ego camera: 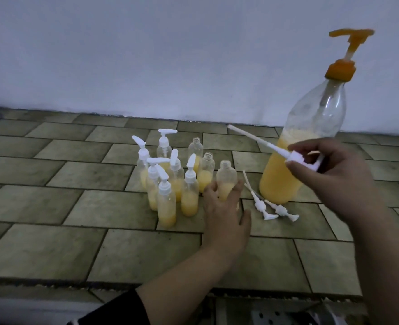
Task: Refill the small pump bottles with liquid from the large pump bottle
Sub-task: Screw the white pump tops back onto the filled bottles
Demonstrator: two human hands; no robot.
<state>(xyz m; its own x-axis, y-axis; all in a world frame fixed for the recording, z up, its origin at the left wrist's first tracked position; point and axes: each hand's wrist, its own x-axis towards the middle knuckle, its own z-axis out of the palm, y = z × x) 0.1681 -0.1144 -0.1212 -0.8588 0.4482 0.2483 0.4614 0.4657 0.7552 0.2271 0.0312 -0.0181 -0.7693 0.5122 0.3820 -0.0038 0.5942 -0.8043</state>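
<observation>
The large clear bottle [297, 160] with an orange pump [348, 50] stands at the right, about half full of yellow liquid. My left hand [224, 212] grips an uncapped small bottle [226, 177], partly filled, on the tiled surface. Held above it, my right hand [329, 174] pinches a white pump head [294, 158] whose long tube points up and left. Several small bottles [168, 184] with white pumps stand in a cluster to the left. Behind the gripped one stand two more uncapped small bottles [205, 172].
Two loose white pump heads [273, 207] lie on the tiles between my left hand and the large bottle. A white wall [170, 55] rises behind the tiled surface [76, 207]. The surface's front edge runs along the bottom of the view.
</observation>
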